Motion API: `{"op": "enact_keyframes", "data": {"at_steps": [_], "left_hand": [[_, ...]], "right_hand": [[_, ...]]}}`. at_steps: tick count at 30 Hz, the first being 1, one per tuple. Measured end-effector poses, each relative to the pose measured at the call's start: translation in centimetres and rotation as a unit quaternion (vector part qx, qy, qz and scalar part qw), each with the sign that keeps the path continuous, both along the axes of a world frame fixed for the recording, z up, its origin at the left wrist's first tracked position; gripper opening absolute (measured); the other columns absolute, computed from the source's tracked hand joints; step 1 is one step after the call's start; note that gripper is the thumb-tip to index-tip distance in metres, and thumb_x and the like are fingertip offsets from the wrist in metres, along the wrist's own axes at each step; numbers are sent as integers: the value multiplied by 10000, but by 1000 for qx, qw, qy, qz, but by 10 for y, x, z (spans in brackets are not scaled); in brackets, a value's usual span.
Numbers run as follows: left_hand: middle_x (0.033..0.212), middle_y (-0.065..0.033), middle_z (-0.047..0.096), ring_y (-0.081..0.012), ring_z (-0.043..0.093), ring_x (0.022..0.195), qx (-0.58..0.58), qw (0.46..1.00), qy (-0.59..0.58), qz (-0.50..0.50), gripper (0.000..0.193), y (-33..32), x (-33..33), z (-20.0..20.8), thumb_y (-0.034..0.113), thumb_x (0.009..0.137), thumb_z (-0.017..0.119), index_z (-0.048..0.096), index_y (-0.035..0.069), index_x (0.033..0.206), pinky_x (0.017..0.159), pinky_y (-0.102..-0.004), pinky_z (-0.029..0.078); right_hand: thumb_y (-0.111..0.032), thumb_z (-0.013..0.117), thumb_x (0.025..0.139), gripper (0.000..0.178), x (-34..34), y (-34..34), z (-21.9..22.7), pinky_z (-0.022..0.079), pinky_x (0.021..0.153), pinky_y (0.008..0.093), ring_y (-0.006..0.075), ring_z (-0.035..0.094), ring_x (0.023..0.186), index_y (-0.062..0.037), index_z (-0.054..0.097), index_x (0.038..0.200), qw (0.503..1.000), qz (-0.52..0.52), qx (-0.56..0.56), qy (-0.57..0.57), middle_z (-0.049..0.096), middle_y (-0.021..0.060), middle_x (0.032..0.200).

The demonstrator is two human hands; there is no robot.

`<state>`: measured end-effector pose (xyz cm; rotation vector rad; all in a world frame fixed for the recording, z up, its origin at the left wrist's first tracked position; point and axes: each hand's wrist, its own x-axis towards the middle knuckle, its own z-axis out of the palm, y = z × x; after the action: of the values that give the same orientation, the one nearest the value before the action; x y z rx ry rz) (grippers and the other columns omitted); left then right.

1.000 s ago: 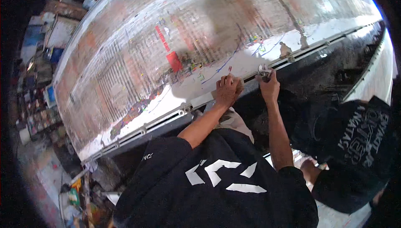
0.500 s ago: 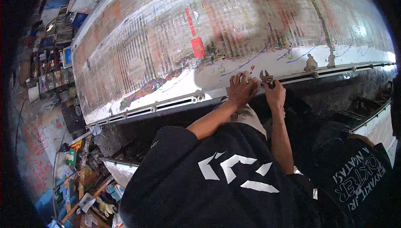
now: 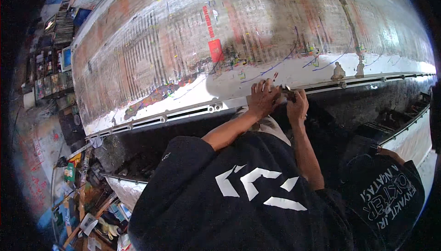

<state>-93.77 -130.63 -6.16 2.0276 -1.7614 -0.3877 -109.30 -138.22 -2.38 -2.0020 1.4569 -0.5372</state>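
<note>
A large curved hull-like panel [image 3: 183, 25], mottled grey, white and rust-brown, spans the upper view. Along its lower edge runs a pale slotted metal rail [image 3: 188, 111] with several bolts. My left hand [image 3: 264, 100] rests at this rail, its fingers bent over the edge; the thumb is mostly hidden. Close to its right, my right hand [image 3: 297, 107] is closed around an adjustable wrench [image 3: 286, 88]. The wrench's jaw is at the rail beside my left fingertips. What the jaw touches is too small to tell.
At the lower right another person [image 3: 390, 191] in a dark shirt leans close by. Below the rail lies a dark cavity [image 3: 179, 129] with a white lower rim. Wood strips [image 3: 82, 186], a green container [image 3: 69, 172] and mixed clutter lie at the left, near crowded shelves [image 3: 48, 83].
My right hand has brought the wrench, earlier held upright apart from my left hand, down and left to the rail. My left hand stays at the edge. The view has shifted slightly.
</note>
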Motion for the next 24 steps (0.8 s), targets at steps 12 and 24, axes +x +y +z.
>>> {"op": "enact_keyframes", "data": {"at_steps": [12, 24], "left_hand": [[1448, -222, 427, -435, 417, 1326, -37, 999, -1, -22, 403, -1, 0, -1, 352, 912, 699, 588, 198, 1268, 1028, -631, 328], [1429, -220, 445, -436, 417, 1334, -24, 999, -9, -33, 479, 3, 4, 0, 366, 922, 692, 553, 176, 1339, 1022, -619, 351]], "right_hand": [[-138, 761, 859, 246, 4, -12, -16, 484, 713, 525, 478, 636, 830, 22, 574, 865, 999, -26, -2, 37, 649, 220, 825], [-329, 716, 965, 357, -27, -20, -27, 517, 724, 427, 302, 703, 820, -20, 652, 1134, 977, 0, 98, -190, 723, 134, 866]]}}
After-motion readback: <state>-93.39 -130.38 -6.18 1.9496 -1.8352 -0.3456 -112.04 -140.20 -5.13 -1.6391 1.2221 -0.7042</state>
